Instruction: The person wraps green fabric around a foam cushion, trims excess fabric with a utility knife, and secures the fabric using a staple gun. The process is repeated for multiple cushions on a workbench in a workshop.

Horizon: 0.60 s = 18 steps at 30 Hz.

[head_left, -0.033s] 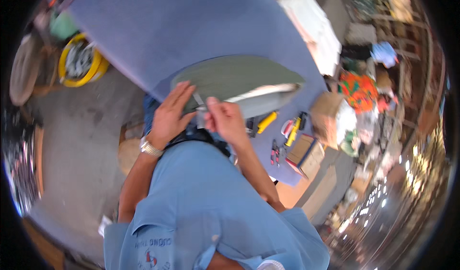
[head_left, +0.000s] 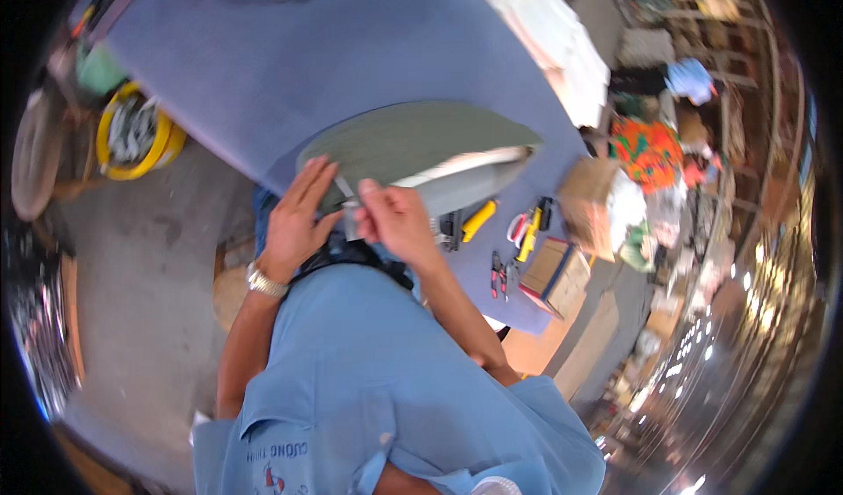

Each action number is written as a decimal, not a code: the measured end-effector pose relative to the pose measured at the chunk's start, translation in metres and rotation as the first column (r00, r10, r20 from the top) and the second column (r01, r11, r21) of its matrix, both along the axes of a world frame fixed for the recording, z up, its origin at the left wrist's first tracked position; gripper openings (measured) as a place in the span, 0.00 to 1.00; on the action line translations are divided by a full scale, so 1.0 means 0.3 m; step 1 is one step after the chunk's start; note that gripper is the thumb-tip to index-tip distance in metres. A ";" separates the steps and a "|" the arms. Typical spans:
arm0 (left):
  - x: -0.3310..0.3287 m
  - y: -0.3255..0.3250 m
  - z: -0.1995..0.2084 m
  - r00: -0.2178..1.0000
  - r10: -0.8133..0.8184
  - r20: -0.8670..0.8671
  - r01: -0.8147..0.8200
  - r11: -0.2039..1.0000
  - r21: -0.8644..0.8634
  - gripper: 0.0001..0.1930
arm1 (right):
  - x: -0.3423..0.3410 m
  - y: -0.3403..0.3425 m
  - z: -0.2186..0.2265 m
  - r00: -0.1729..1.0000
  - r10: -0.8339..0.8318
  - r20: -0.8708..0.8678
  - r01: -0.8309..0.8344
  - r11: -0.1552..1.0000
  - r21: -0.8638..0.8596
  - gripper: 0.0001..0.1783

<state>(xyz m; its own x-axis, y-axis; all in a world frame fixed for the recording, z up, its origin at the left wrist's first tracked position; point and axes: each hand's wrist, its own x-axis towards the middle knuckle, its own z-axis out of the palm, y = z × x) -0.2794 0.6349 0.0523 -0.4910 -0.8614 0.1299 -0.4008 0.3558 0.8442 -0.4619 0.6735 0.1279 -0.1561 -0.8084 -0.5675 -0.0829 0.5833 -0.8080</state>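
An olive-green, cushion-like fabric piece (head_left: 421, 135) lies along the near edge of the blue table. Its right side gapes in a long slit that shows white inside, with a grey underside below. My left hand (head_left: 299, 214) rests on its near left corner, fingers stretched out over the fabric. Close beside it my right hand (head_left: 395, 221) is closed in a pinch at the edge. Between the two hands hangs a small light-grey strip (head_left: 352, 221), and a thin pale line runs up from it. What the right fingertips grip is too blurred to tell.
On the blue table (head_left: 290, 65), right of my right hand, lie a yellow-handled tool (head_left: 479, 220), a yellow cutter (head_left: 529, 236), red-handled pliers (head_left: 499, 276) and an open small box (head_left: 555, 276). A yellow bucket (head_left: 167, 148) stands left. White sheets (head_left: 562, 56) and a carton (head_left: 587, 201) are right.
The whole view has shifted slightly, so things sit a little further left. Both hands stay at nearly the same spot on the cushion-like piece.
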 end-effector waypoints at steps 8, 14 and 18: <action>-0.007 -0.071 0.005 1.000 -0.013 0.015 0.013 1.000 -0.003 0.35 | -0.150 -0.069 0.011 0.956 -0.142 -0.257 0.032 0.921 -0.389 0.11; 0.015 -0.093 -0.021 0.998 -0.052 0.043 0.054 0.998 -0.039 0.38 | -0.567 -0.002 -0.100 -0.073 -0.681 -0.729 0.098 0.723 -0.684 0.32; 0.018 -0.101 -0.013 0.994 -0.076 0.084 0.077 0.997 -0.005 0.39 | -0.668 0.008 -0.216 0.466 -0.871 -0.154 0.791 0.488 -0.369 0.30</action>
<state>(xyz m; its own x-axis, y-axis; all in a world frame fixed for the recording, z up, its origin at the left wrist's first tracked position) -0.2740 0.6047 0.0483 -0.5649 -0.8200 0.0922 -0.4414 0.3947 0.8058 -0.6622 0.6758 0.0630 -0.9373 -0.2872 -0.1973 0.1016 0.3164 -0.9432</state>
